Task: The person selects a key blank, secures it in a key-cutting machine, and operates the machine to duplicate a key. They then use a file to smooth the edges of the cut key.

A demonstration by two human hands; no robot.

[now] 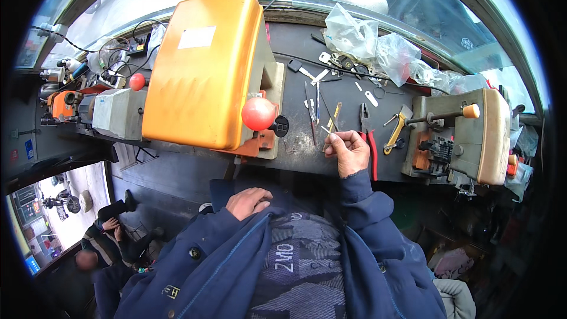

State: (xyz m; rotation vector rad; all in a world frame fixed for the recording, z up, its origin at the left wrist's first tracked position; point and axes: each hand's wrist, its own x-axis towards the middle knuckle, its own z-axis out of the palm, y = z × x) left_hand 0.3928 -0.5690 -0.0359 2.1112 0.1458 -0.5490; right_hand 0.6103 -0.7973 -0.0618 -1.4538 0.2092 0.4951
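My right hand (347, 152) is over the near edge of the dark bench, thumb and forefinger pinched on a thin rod-like tool (332, 119). Its dark, narrow shaft points away from me; a short pale tip shows at the fingertips. Close by lie red-handled pliers (372, 147), a yellow flat strip (337, 110) and a slim pointed tool (311, 112). My left hand (250, 202) rests in front of my body below the bench edge, fingers lying loosely flat, holding nothing that shows.
An orange-covered machine (201, 77) with a red ball knob (258, 114) stands left of centre. Another machine (481, 136) sits at the right, beside a yellow-handled tool (397, 130). Keys (339, 62) and plastic bags (351, 32) lie at the back. A person (109, 242) sits at lower left.
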